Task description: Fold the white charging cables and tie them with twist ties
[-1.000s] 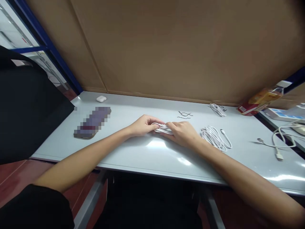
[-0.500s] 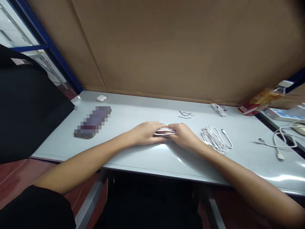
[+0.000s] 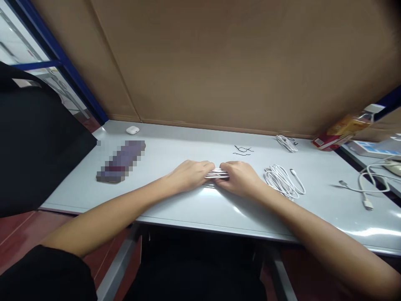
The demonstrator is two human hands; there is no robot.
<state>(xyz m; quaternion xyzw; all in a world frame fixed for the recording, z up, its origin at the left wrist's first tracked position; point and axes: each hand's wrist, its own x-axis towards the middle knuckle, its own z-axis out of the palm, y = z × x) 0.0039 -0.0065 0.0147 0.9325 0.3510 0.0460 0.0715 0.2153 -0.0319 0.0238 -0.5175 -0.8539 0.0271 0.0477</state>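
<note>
Between my hands is a white cable (image 3: 216,173) folded into a flat bundle of several strands, close above the tabletop. My left hand (image 3: 194,173) grips its left end with the fingers closed. The other end is pinched by my right hand (image 3: 238,177), thumb and fingers closed round it. Some of the bundle is hidden inside both hands. To the right of my right hand lies a loosely coiled white cable (image 3: 280,180), one plug sticking out. Thin black twist ties (image 3: 242,149) lie behind my hands.
A blurred-out purple phone-like object (image 3: 122,161) and a white earbud case (image 3: 133,130) lie left on the grey table (image 3: 175,144). At the back right are a bundled white cable (image 3: 286,143) and a tilted drink bottle (image 3: 347,127). More white cable (image 3: 365,192) trails at right.
My fingers have closed in on the white cable, and its strands are squeezed into a flatter, tighter bundle. The things on the table stay where they were.
</note>
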